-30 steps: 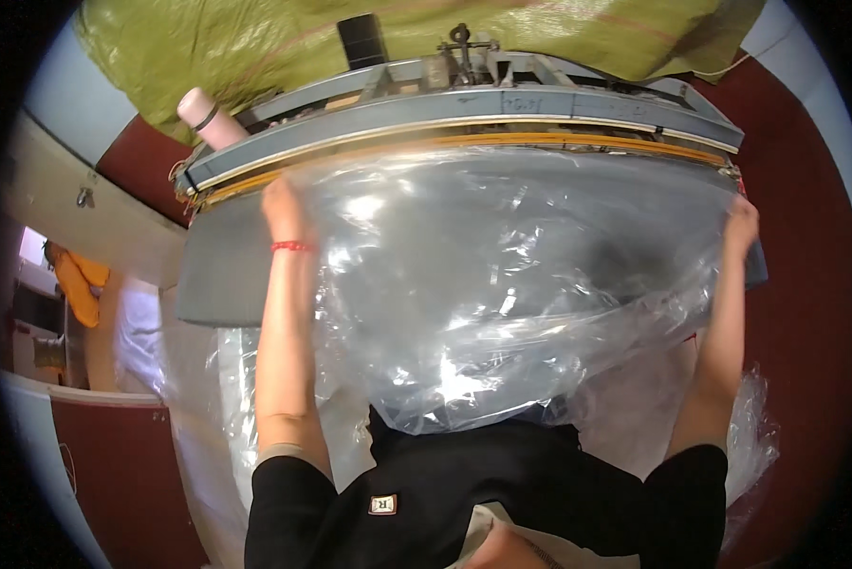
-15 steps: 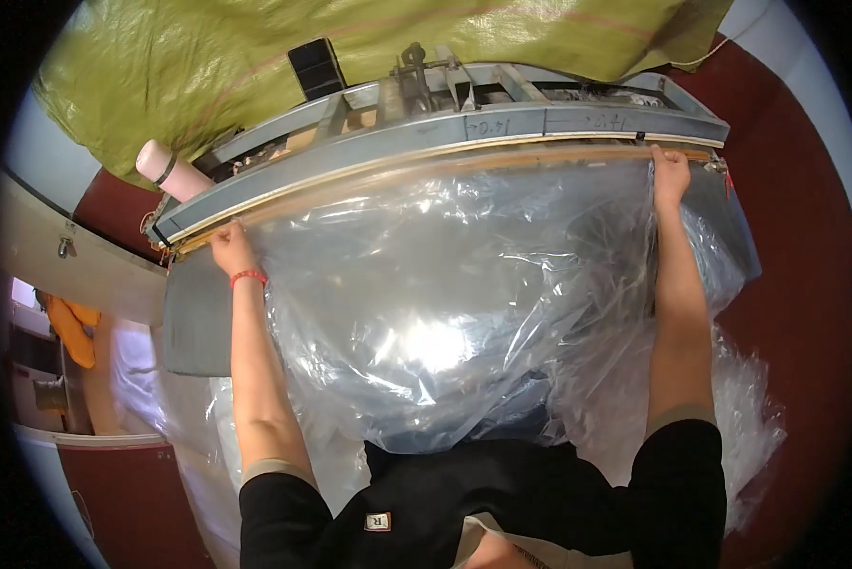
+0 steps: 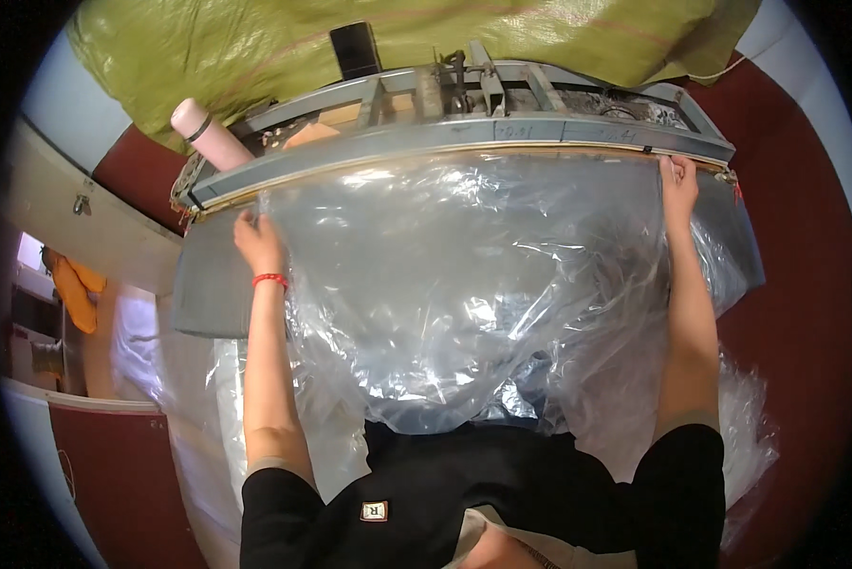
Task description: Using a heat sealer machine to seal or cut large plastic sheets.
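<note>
A wide sheet of clear plastic film (image 3: 426, 256) stretches between my hands, wrinkled and shiny, its far edge along the long grey metal bar (image 3: 445, 139) of a frame. My left hand (image 3: 260, 247), with a red bracelet on its wrist, is closed at the film's far left corner, just below the bar. At the far right corner my right hand (image 3: 678, 194) pinches the film close to the bar. The film's near part hangs toward my body and covers much of the dark grey surface (image 3: 219, 275) under it.
A pink bottle (image 3: 208, 133) leans at the frame's left end. Behind the frame, a black phone (image 3: 355, 50) lies against a yellow-green tarp (image 3: 255, 47). A metal clamp-like part (image 3: 458, 83) rises from the frame. More loose film (image 3: 730, 427) hangs at the right, above a dark red floor (image 3: 796, 313).
My left hand has shifted right and slightly down from the bar; my right hand has moved slightly right. The view has shifted a little, and the film looks flatter near the bar.
</note>
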